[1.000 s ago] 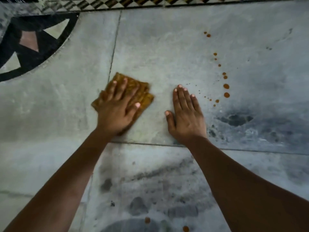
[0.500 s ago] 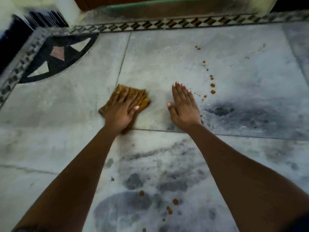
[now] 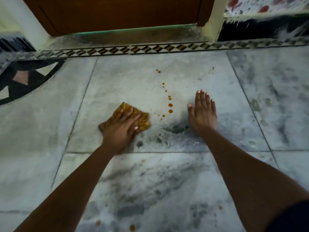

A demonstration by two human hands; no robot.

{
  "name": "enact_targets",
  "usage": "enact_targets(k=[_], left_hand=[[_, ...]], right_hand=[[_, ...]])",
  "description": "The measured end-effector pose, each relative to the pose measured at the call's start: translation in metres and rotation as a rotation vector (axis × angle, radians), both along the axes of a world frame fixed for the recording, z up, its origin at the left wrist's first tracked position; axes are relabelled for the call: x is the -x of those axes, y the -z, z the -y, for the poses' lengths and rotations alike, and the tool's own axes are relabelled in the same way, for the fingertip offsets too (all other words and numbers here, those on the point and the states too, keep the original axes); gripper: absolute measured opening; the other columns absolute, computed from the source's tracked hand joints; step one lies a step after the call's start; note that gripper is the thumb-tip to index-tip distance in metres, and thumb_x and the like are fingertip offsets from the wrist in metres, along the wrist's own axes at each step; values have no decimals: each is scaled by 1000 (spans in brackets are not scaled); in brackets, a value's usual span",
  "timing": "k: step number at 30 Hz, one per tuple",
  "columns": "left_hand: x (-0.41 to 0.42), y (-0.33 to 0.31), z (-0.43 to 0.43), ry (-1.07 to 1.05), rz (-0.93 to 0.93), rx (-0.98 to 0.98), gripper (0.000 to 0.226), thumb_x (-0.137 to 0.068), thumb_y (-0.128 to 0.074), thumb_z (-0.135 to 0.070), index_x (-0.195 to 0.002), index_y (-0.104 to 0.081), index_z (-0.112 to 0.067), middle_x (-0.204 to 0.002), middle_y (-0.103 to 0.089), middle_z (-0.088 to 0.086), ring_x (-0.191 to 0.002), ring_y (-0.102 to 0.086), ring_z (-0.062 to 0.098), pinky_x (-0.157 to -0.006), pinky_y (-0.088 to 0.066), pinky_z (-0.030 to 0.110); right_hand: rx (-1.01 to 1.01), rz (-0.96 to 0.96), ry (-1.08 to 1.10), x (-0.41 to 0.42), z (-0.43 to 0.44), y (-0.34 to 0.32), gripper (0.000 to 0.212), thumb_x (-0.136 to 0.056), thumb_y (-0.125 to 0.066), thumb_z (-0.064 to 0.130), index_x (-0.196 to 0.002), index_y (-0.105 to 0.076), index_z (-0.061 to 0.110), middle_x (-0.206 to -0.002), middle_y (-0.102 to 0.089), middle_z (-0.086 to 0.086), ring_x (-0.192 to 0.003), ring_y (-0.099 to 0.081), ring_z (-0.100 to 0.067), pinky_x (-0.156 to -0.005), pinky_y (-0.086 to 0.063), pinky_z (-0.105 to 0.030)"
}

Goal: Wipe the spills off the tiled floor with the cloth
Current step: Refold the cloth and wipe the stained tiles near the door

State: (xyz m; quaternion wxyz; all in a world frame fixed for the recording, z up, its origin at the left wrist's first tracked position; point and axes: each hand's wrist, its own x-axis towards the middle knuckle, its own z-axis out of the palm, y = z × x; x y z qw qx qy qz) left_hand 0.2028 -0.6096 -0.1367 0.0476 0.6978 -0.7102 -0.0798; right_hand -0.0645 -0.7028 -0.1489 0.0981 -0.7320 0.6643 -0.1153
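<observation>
Right now your left hand (image 3: 121, 129) presses flat on the cloth (image 3: 142, 120), fingers stretched out and slightly spread across it. The cloth is a mustard-brown rag bunched into a rough pad, with a crumpled, ribbed surface and blurred edges. It lies on the grey marbled floor tile (image 3: 127, 81) just left of the trail of orange-brown drops (image 3: 170, 105), near its lowest specks. Your right hand (image 3: 203, 114) rests palm-down on the tile just right of that trail, fingers straight and close together, thumb angled out. Beyond the trail, a diamond-patterned border strip (image 3: 150, 48) runs below a brown wooden door (image 3: 117, 12). A few stray drops (image 3: 132, 227) sit well nearer you than the trail.
</observation>
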Motion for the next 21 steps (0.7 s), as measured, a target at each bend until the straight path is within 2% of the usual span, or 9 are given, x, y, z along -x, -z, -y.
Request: enact_targets(k=[1,3,5,11,15,18,21], left_hand=[[-11,2,-2,-14,24,-20,65,-88,-22,-62,-145,-33,-31,-156,-24,-3,-144,-18,26,-113,-18,49],[-31,7,19,-201,81,-117,68,-87,-25,-69,-147,-22,-36,-159,-10,-5,-146,-7,25,-113,-11,54],[-35,7,59,-357,125,-162,67,-90,-28,-67,-149,-11,-40,-160,1,-6,-146,2,26,-114,-6,57],[-15,2,202,-410,33,-240,62,-93,-19,-63,-148,-2,-40,-159,9,-2,-145,13,29,-113,1,61],[42,-5,248,-207,0,-256,56,-95,-15,-59,-148,-4,-43,-159,7,-7,-145,12,26,-114,3,58],[65,-2,220,22,83,-214,58,-94,-16,-62,-147,-3,-45,-159,6,-10,-146,10,21,-114,2,55],[40,5,180,161,124,-104,66,-85,-16,-69,-146,-10,-46,-159,-2,-13,-146,2,17,-113,-4,55]], right_hand=[[-19,6,27,-3,8,4,67,-93,-11,44,-150,-3,10,-159,-2,-7,-146,1,-19,-118,4,-35],[-43,-21,59,-5,17,13,67,-95,-14,45,-150,-4,9,-159,-4,-8,-146,-1,-20,-118,4,-36],[-38,-62,66,-7,19,17,73,-90,-10,48,-150,-4,8,-159,-5,-9,-146,-1,-20,-117,5,-36],[-77,-84,63,-7,21,16,73,-89,-11,48,-150,-2,9,-159,0,-8,-146,2,-20,-118,6,-35],[-99,-85,64,-7,21,15,72,-90,-12,48,-150,1,10,-159,3,-7,-146,5,-19,-118,7,-35],[-102,-62,63,-6,21,12,72,-91,-15,48,-150,0,10,-159,2,-8,-146,4,-19,-118,5,-36],[-106,-40,69,-7,20,12,73,-90,-17,48,-150,-1,10,-159,0,-8,-146,2,-19,-118,4,-37]])
